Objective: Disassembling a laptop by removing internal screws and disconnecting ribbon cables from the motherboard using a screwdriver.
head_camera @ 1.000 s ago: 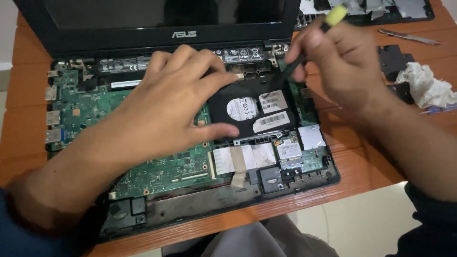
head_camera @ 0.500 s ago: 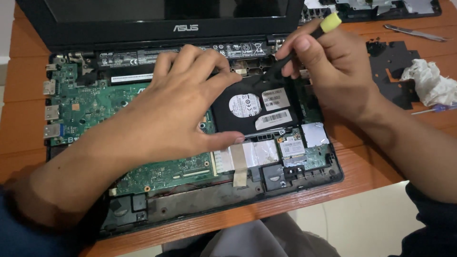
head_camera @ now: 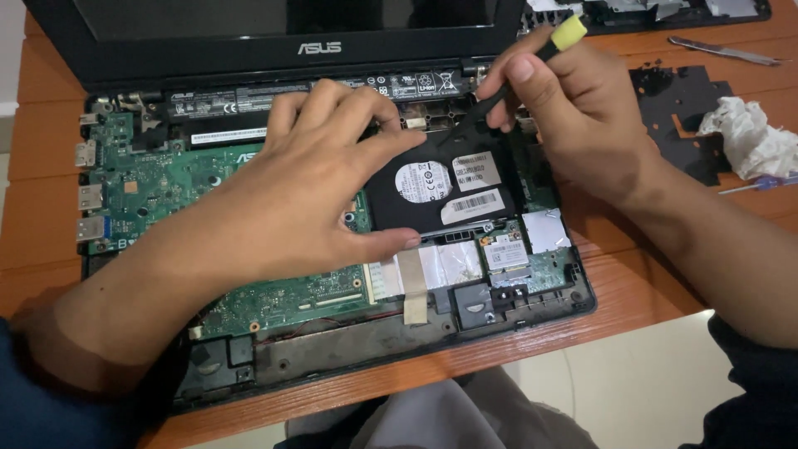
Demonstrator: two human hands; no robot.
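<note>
A wooden surface [head_camera: 33,224] carries an opened laptop [head_camera: 332,249], its base uncovered, lying along the near edge. The left hand [head_camera: 291,199] rests flat on the green circuit board [head_camera: 166,183], fingers spread, thumb touching the near edge of the black hard drive [head_camera: 440,187]. The right hand [head_camera: 573,108] pinches a yellow-capped screwdriver [head_camera: 532,62] between thumb and fingers, its tip at the drive's far edge. Crumpled white tissue [head_camera: 748,137] lies near the surface's right edge.

place: looks like a home repair desk, not a real shop
clues: gutted laptop [head_camera: 332,233] on orange wooden table [head_camera: 50,166], crumpled tissue [head_camera: 748,137] at 2 o'clock, pale tile floor [head_camera: 632,374]
</note>
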